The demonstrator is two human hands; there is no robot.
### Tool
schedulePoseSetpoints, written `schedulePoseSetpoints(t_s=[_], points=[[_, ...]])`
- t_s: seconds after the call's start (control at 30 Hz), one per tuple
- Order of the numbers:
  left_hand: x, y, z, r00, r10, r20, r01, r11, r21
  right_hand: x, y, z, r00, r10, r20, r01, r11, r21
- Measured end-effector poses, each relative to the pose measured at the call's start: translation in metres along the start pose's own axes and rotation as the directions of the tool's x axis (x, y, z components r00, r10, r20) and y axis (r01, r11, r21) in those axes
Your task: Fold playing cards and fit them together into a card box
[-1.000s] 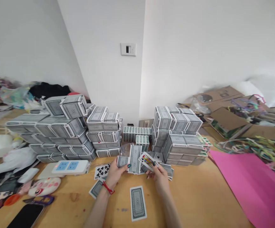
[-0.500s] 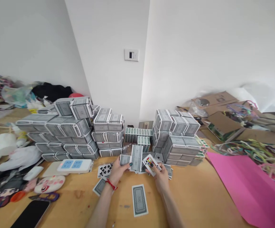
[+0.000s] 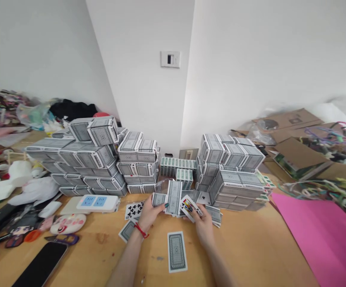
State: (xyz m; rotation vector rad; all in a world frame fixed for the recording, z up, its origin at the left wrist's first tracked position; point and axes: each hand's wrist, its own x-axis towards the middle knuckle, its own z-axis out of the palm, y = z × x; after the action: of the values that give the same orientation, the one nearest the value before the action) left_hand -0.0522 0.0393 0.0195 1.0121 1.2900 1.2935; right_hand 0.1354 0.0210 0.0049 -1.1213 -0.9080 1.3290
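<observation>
My left hand (image 3: 149,215), with a red string bracelet at the wrist, grips grey-backed playing cards (image 3: 174,194), its thumb lying over them. They are face down, one standing out lengthwise. Close by, my right hand (image 3: 204,225) pinches a face-up court card (image 3: 188,206) of a black suit, tilted to the left. Under and behind the hands lie more cards, partly hidden. A ten of clubs (image 3: 133,210) rests left of my left hand, with a face-down card (image 3: 127,230) below it. Between my forearms lies a single face-down card (image 3: 177,252).
Stacked card decks rise at the left (image 3: 86,159) and right (image 3: 238,175); green-white decks (image 3: 177,164) sit between. A power strip (image 3: 98,203), phone (image 3: 41,265) and scissors (image 3: 63,238) lie left. Pink paper (image 3: 307,235) and an open cardboard box (image 3: 301,157) are right.
The camera view has shifted slightly, so the surroundings sit further right in the picture. Both hands keep hold of their cards, and the right hand's court card has turned a little.
</observation>
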Motion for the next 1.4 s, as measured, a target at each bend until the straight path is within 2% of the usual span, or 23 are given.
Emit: schedulePoseSetpoints(t_s=[0.23,0.4,1.03,1.27,1.4], points=[[-0.002,0.006,0.002,0.999,-0.004,-0.035,0.006,0.999,0.041,-0.002,-0.01,-0.002,0.975,0.084,0.205,-0.081,0.996,-0.024],[-0.003,0.005,0.001,1.0,-0.007,0.004,0.007,0.999,0.048,-0.001,-0.014,-0.008,0.951,0.16,0.264,-0.133,0.984,-0.118],[-0.004,-0.001,-0.004,0.999,0.017,0.034,-0.019,0.997,0.073,-0.002,-0.015,-0.017,0.914,0.195,0.355,-0.094,0.954,-0.284],[-0.002,-0.006,-0.006,0.989,0.099,0.109,-0.116,0.981,0.155,0.0,-0.011,-0.018,0.901,0.202,0.384,-0.059,0.934,-0.353],[-0.001,-0.008,-0.005,0.991,0.099,0.085,-0.112,0.979,0.17,0.001,-0.012,-0.016,0.906,0.174,0.387,-0.044,0.945,-0.323]])
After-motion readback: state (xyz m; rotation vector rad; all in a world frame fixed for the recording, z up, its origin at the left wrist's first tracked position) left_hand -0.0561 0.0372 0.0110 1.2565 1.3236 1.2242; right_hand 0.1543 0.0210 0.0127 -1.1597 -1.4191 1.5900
